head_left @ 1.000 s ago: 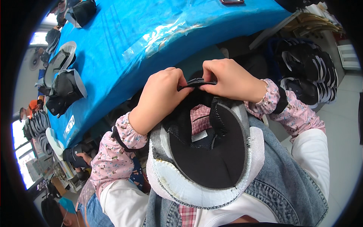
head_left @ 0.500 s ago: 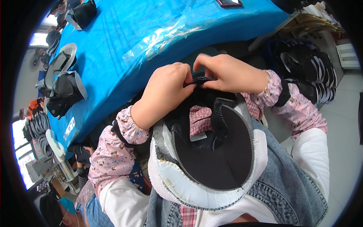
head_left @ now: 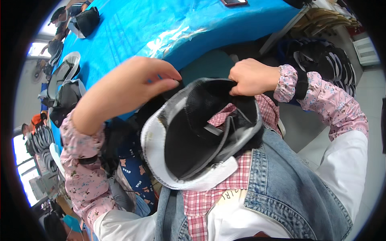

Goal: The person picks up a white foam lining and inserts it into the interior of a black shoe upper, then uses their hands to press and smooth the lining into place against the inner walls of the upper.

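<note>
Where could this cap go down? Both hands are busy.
Free: the blue table's middle, between the caps along its left edge and the phone at the far edge. Crowded: that left edge, and the stacked caps at right.

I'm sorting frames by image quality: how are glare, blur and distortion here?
Head view: daylight glare streaks the blue plastic table cover; a window at the left rim is blown out; the black cap with white-edged brim and the right hand look sharp, the left hand slightly soft; fisheye bending curves the table edge, with a black rim all around.
</note>
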Motion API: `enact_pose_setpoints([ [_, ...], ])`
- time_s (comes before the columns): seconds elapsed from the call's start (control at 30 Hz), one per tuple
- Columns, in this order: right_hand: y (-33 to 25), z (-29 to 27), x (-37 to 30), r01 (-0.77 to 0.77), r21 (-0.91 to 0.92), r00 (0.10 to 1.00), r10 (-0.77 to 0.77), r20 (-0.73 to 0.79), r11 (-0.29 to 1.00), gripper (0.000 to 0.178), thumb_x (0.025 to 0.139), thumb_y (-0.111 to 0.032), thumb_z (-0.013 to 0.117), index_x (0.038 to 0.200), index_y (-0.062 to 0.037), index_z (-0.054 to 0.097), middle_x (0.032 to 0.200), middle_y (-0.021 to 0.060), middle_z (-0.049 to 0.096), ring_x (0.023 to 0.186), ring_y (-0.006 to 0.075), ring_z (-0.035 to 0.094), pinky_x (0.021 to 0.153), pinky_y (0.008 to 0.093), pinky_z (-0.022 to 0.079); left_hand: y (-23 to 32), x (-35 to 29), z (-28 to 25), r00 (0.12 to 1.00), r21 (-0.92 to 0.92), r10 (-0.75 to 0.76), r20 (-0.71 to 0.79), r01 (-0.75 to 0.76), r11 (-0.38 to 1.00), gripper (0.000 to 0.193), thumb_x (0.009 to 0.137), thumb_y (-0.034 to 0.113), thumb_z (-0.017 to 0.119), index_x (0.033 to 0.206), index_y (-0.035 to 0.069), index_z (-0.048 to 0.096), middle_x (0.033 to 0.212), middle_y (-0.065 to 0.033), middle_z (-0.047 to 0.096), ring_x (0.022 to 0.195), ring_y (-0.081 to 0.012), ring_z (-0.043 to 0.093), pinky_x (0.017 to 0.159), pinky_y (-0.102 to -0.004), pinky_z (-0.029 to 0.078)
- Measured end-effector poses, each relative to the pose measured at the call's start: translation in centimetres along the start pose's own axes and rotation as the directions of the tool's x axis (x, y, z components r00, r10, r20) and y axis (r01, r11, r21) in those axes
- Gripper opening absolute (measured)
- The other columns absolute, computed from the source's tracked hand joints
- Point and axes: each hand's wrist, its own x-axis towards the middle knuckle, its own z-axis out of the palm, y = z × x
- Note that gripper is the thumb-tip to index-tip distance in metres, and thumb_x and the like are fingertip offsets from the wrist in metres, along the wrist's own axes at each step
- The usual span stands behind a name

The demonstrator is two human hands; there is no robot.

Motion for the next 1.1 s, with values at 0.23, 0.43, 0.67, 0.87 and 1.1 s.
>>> enact_pose_setpoints([
  [0.23, -1.6, 3.9, 3.5, 0.033, 0.080, 0.968, -0.012, -0.250, 0.996, 0.032, 0.072, -0.026, 0.062, 0.066, 0.0058, 0.062, 0.062, 0.0237, 0.058, 0.065, 0.0373, 0.060, 0.063, 0.0423, 0.047, -2.3, -0.4, 6.8, 0.988, 0.512, 0.037, -0.152, 0.046, 0.858, 0.034, 0.075, 0.030, 0.068, 0.089, 0.001, 0.059, 0.082, -0.0115, 0.056, 0.080, -0.0296, 0.055, 0.072, -0.0374, 0.045],
  [0.43, -2.2, 7.1, 3.3, -0.156, 0.268, 0.975, 0.104, 0.196, 0.951, 0.037, 0.074, -0.028, 0.055, 0.064, 0.0064, 0.061, 0.058, 0.0195, 0.058, 0.060, 0.0331, 0.061, 0.061, 0.0401, 0.049, -4.9, 0.4, 14.1, 0.980, 0.218, -0.103, -0.169, 0.139, 0.966, 0.038, 0.072, 0.028, 0.071, 0.089, 0.000, 0.053, 0.080, -0.0142, 0.060, 0.079, -0.0316, 0.058, 0.070, -0.0381, 0.046],
  [0.67, -2.6, 5.8, 2.1, -0.096, 0.127, 0.983, 0.073, 0.171, 0.987, 0.040, 0.076, -0.033, 0.061, 0.067, 0.0067, 0.060, 0.059, 0.0192, 0.058, 0.060, 0.0321, 0.061, 0.058, 0.0379, 0.049, -3.1, 2.6, 14.3, 0.985, 0.302, -0.149, -0.090, 0.169, 0.938, 0.037, 0.067, 0.036, 0.073, 0.069, 0.001, 0.061, 0.068, -0.0150, 0.061, 0.068, -0.0319, 0.061, 0.064, -0.0387, 0.049],
  [0.87, -1.9, 5.4, 2.2, -0.231, 0.270, 0.933, 0.134, 0.334, 0.935, 0.045, 0.075, -0.037, 0.065, 0.068, 0.0076, 0.060, 0.061, 0.0179, 0.060, 0.057, 0.0278, 0.061, 0.054, 0.0341, 0.048, -2.0, 2.5, 13.3, 0.993, 0.336, -0.119, -0.022, 0.119, 0.934, 0.031, 0.068, 0.028, 0.072, 0.076, 0.001, 0.059, 0.071, -0.0151, 0.060, 0.073, -0.0321, 0.060, 0.065, -0.0387, 0.048],
  [1.1, -1.6, 6.5, 2.5, -0.129, 0.147, 0.967, 0.092, 0.238, 0.981, 0.042, 0.075, -0.036, 0.064, 0.072, 0.0058, 0.062, 0.062, 0.0174, 0.060, 0.062, 0.0298, 0.062, 0.058, 0.0359, 0.049, -2.5, 2.0, 15.8, 0.998, -0.244, 0.050, -0.050, -0.060, 0.968, 0.024, 0.070, 0.008, 0.068, 0.079, -0.001, 0.047, 0.076, -0.0158, 0.055, 0.072, -0.0268, 0.055, 0.065, -0.0336, 0.044],
])
